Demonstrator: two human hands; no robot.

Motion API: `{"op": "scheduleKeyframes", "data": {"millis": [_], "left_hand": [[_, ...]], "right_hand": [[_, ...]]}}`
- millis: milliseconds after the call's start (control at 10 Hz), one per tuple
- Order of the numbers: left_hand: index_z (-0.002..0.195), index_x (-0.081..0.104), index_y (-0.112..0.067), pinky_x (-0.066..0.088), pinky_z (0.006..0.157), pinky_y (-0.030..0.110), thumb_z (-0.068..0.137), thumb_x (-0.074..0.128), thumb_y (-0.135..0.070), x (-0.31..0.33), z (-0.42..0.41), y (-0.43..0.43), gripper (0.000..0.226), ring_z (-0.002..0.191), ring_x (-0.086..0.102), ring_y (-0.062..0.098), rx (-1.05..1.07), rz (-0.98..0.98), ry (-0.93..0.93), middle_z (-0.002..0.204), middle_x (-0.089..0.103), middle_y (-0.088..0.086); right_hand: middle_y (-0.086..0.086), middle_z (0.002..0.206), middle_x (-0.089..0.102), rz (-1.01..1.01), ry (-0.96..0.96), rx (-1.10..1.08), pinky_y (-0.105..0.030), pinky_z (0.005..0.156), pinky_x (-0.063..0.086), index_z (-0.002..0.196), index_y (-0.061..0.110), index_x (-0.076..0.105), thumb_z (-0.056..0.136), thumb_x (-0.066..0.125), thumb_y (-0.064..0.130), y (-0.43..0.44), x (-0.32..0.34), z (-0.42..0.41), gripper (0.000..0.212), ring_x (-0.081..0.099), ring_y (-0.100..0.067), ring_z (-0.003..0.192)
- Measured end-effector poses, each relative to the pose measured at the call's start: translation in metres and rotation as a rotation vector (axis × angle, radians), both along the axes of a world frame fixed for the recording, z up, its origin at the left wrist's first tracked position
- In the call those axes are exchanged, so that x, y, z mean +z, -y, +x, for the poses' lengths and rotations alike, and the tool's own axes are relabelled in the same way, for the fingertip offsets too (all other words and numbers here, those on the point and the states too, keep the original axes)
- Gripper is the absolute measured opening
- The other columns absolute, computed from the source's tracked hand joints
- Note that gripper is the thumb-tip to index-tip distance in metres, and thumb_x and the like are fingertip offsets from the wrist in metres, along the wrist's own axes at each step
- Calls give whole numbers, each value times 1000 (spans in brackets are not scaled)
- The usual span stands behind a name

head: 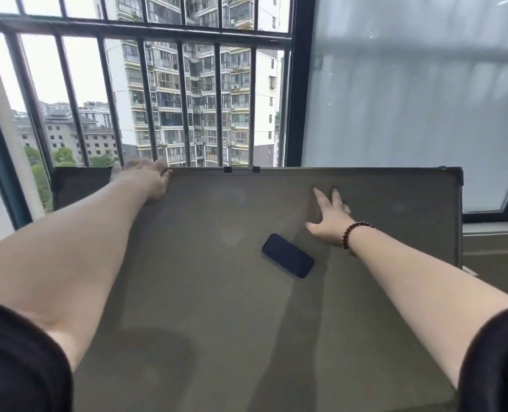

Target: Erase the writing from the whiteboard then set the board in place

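Now both arms reach forward from dark short sleeves. The left hand [150, 181] lies at the far edge of the whiteboard [217, 292], toward its far left corner, fingers curled over the rim and gripping it. The right hand [330, 221] is spread flat and released, palm down on the board's face toward the far right corner, holding nothing; a dark red bead bracelet [355, 234] circles its wrist.

The whiteboard fills the lower frame, its far edge leaning at a barred window [187, 84] beyond which tall apartment blocks [199, 99] rise. To the right stands a frosted glass pane [410, 99] in a dark frame, with a sill [493, 233] beside the board's right edge.

The board's face looks dull grey in shadow and bare of writing, with only faint round smudges near its middle. Two small black clips [242, 169] sit on its far edge. A dark blue eraser [288, 255] rests on the face, near the right hand and apart from it.
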State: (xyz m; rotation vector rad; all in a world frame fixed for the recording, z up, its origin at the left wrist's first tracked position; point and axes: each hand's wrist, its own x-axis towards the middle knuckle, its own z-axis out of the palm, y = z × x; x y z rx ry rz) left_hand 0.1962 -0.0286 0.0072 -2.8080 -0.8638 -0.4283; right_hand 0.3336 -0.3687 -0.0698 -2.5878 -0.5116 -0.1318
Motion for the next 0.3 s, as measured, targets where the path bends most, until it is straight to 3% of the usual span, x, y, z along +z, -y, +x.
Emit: {"op": "scheduleKeyframes", "data": {"millis": [200, 300], "left_hand": [[142, 30, -24, 18, 114, 52, 96, 25, -48, 1, -9, 4, 53, 140, 25, 35, -42, -37, 81, 151, 32, 13], [138, 36, -25, 18, 114, 46, 93, 39, -40, -15, -16, 11, 48, 138, 27, 32, -178, -78, 355, 147, 35, 11]], "right_hand": [[-2, 160, -15, 97, 7, -39, -53, 113, 18, 149, 39, 5, 90, 52, 32, -6, 0, -4, 76, -6, -35, 147], [-7, 160, -1, 247, 84, -61, -50, 111, 23, 149, 33, 14, 88, 53, 29, -5, 5, -8, 73, 3, -33, 146]]}}
